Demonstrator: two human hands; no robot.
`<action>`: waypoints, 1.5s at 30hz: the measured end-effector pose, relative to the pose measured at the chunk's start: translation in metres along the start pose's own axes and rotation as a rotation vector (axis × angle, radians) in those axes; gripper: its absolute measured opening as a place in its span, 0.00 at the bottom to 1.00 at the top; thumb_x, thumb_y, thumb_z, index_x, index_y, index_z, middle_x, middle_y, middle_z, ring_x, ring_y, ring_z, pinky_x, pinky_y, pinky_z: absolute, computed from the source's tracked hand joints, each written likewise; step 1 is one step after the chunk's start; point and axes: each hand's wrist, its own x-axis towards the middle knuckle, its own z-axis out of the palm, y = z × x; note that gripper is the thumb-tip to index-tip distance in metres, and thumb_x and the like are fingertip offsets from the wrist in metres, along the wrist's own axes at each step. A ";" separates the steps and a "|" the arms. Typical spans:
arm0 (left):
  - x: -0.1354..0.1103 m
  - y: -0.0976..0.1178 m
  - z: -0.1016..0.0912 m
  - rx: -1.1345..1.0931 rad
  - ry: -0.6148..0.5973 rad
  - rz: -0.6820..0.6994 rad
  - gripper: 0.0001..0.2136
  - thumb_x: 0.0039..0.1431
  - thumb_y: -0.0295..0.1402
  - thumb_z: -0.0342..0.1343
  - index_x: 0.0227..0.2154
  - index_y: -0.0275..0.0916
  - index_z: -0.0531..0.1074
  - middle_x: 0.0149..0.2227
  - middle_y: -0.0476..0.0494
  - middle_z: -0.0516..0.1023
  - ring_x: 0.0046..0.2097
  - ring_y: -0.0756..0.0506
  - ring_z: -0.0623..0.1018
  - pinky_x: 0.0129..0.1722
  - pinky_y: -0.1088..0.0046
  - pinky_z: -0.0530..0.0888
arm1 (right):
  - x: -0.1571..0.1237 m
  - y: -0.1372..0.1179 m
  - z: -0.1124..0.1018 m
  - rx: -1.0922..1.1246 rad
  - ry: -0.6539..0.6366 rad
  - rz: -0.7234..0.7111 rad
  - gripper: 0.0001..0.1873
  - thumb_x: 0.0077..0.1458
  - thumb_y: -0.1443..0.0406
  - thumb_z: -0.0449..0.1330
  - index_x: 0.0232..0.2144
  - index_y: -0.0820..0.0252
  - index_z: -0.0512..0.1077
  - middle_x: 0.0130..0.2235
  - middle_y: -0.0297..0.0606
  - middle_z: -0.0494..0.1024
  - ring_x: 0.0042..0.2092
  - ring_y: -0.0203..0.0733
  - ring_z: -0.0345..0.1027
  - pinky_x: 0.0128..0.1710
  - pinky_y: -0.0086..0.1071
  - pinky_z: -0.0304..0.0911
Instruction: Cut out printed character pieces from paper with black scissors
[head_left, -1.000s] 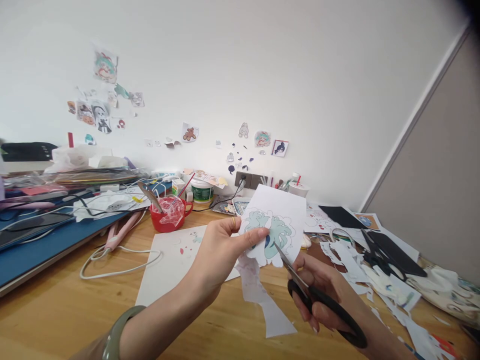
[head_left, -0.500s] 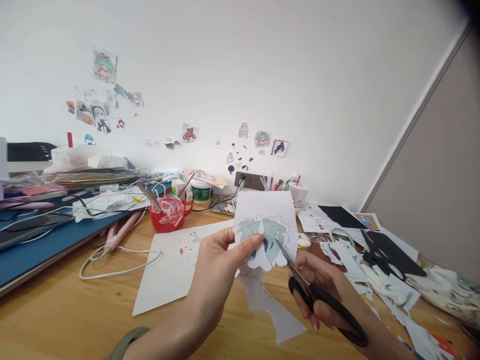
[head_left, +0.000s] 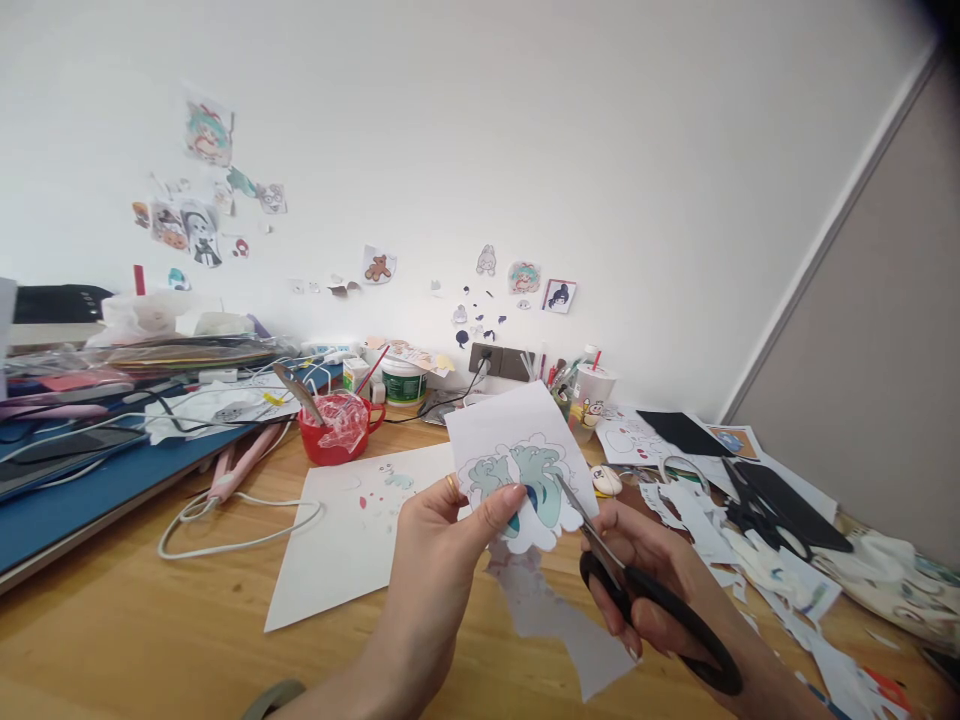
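Observation:
My left hand (head_left: 442, 545) pinches a white paper (head_left: 517, 455) printed with a teal cartoon figure, thumb on its front. My right hand (head_left: 652, 585) grips black-handled scissors (head_left: 652, 610), whose blades reach into the paper's right edge beside the figure. A cut strip of waste paper (head_left: 555, 625) hangs below the sheet and trails onto the wooden desk (head_left: 150, 620).
A white sheet (head_left: 345, 530) lies flat on the desk to the left. Behind it stand a red cup (head_left: 337, 425), a white cable (head_left: 225, 520), jars and a paper cup (head_left: 589, 390). Paper scraps (head_left: 750, 550) and black sheets cover the right side. A blue board (head_left: 75, 490) sits at left.
My left hand has turned the paper anticlockwise and drawn it slightly lower and nearer. The scissors stay at its right edge, and the hanging strip has swung to the right.

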 end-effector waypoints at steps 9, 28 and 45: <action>0.003 0.005 -0.001 0.020 -0.019 -0.003 0.06 0.45 0.36 0.61 0.24 0.38 0.76 0.24 0.49 0.77 0.24 0.53 0.70 0.24 0.81 0.66 | -0.003 -0.002 0.000 -0.051 0.007 -0.020 0.17 0.38 0.70 0.61 0.32 0.56 0.61 0.19 0.24 0.67 0.18 0.28 0.54 0.14 0.19 0.52; 0.006 0.006 0.001 0.008 -0.032 0.023 0.07 0.46 0.35 0.60 0.25 0.37 0.75 0.25 0.47 0.78 0.27 0.51 0.72 0.27 0.78 0.68 | -0.002 -0.005 0.001 -0.049 0.012 0.002 0.17 0.36 0.74 0.58 0.30 0.56 0.60 0.19 0.24 0.68 0.17 0.28 0.55 0.14 0.18 0.56; 0.013 0.014 -0.005 0.132 -0.115 0.052 0.08 0.47 0.36 0.59 0.23 0.36 0.75 0.25 0.47 0.76 0.26 0.51 0.70 0.26 0.78 0.65 | 0.000 -0.004 0.000 -0.055 -0.055 -0.027 0.17 0.40 0.63 0.64 0.31 0.55 0.60 0.20 0.25 0.66 0.18 0.29 0.54 0.14 0.20 0.51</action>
